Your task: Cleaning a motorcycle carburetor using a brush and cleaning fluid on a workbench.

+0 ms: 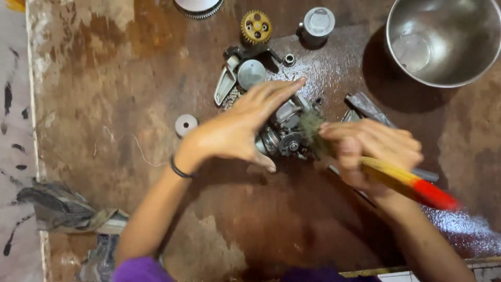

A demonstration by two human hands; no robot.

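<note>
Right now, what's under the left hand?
The left hand rests on a grey metal engine part; gears show at its lower edge. The part's left side is covered by the palm.

Steel bowl at upper right; brass gear and grey piston at top centre; small washer left of centre; rag at lower left.

We look down on a worn wooden tabletop, brown, stained and patchy, with a wet, oily sheen on its right side that catches the light. Beyond its left edge we see a pale surface with dark smudges, and a crumpled grey rag draped over that edge.
</note>
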